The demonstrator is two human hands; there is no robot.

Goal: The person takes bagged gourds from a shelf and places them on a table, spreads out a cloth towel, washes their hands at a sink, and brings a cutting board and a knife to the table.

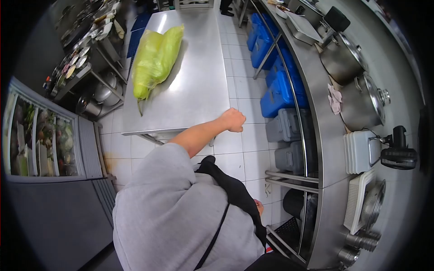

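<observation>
My left hand (233, 120) is closed in a fist beside the near right corner of the steel table (203, 67), and nothing shows in it. Only a small part of my right hand (259, 207) is visible past my black apron; its fingers are mostly hidden, with a small reddish spot there that I cannot make out. On the table, well away from both hands, lies a bulging yellow-green plastic bag (156, 58) with its twisted end towards me.
Along the right runs a steel counter (312, 90) with lidded pots (361, 106), stacked white trays (359, 152) and a small black fan (398, 152). Blue bins (278, 92) and grey bins (287, 124) stand beneath. A glass-topped fridge (43, 140) is at left. Someone's dark shoes (227, 12) show far off.
</observation>
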